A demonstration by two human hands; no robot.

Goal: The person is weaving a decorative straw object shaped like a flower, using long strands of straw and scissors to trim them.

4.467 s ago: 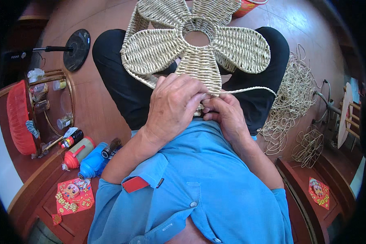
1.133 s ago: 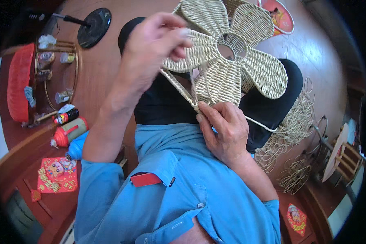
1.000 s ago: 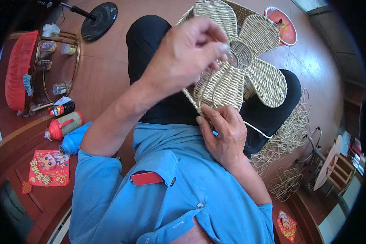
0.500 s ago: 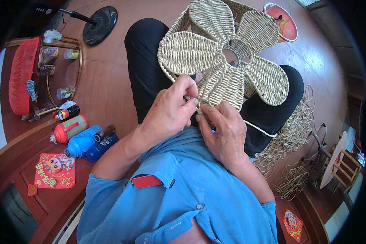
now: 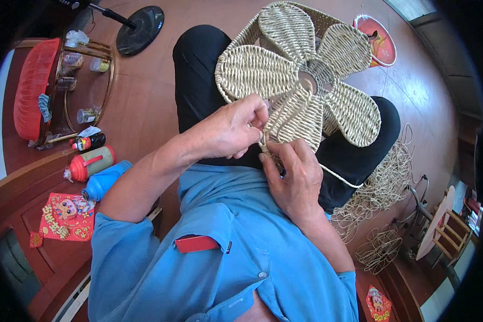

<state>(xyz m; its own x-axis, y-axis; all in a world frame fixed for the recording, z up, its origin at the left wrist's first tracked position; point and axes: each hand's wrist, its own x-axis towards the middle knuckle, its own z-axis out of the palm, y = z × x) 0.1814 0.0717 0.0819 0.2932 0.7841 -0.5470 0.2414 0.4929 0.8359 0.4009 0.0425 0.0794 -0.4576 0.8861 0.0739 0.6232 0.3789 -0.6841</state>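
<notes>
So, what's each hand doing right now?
Left hand: closed, fingers curled; can't tell on what.
Right hand: closed, holding the woven flower piece near its edge.

Woven flower piece (image 5: 295, 121): one. Petals (image 5: 257, 72) on it: five. Hands: two, one left hand (image 5: 233, 127), one right hand (image 5: 297, 174). Heaps of loose cord (image 5: 383, 185) on the floor (image 5: 139, 107): two, both toward its right edge. Red bucket (image 5: 379, 45): one. Black round base (image 5: 139, 30): one. Flasks (image 5: 106, 180): two. Dark bottle (image 5: 95, 140): one. Red basket (image 5: 36, 91): one. Clear containers (image 5: 87, 115) at the rack (image 5: 95, 51): four visible. Wooden stool (image 5: 449, 236): one. Red printed sheets (image 5: 67, 216): two large, one small.
</notes>
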